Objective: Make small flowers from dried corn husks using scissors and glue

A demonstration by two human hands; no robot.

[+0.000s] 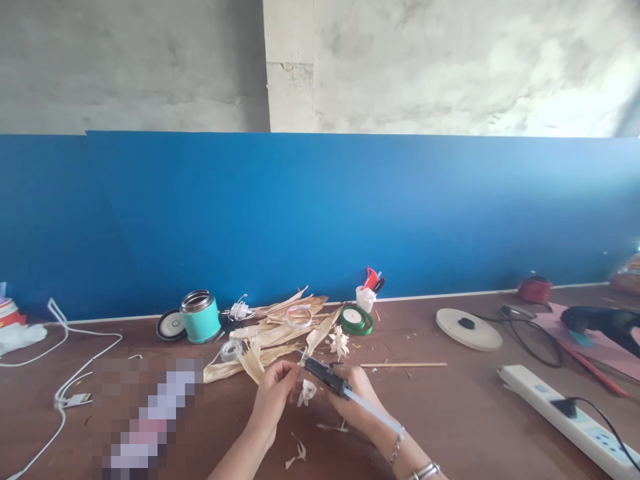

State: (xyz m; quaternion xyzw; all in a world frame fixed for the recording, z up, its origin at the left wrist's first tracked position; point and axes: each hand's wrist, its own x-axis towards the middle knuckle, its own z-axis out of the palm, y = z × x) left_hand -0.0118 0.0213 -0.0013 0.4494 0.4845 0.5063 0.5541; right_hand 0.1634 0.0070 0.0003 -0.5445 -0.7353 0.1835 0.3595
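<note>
My right hand point(359, 395) is wrapped round a black hot glue gun point(325, 375), with a long translucent glue stick point(374, 411) poking out of its back end. The gun's nozzle points left, close to the fingertips of my left hand point(274, 392). Those fingers are pinched together; whatever is between them is too small and hidden to name. Just below the nozzle shows a curled pale piece of husk point(307, 393). Beyond my hands lies a heap of dry corn husks point(273, 357), and a husk flower point(339, 342) sits at its right side.
Behind stand a turquoise jar point(201, 323), green ribbon roll point(354, 321) and white cup point(366, 300) of tools. A wooden stick point(405, 365) lies to the right, before a round white lid point(467, 329) and power strip point(570, 413). White cables point(65, 393) trail on the left.
</note>
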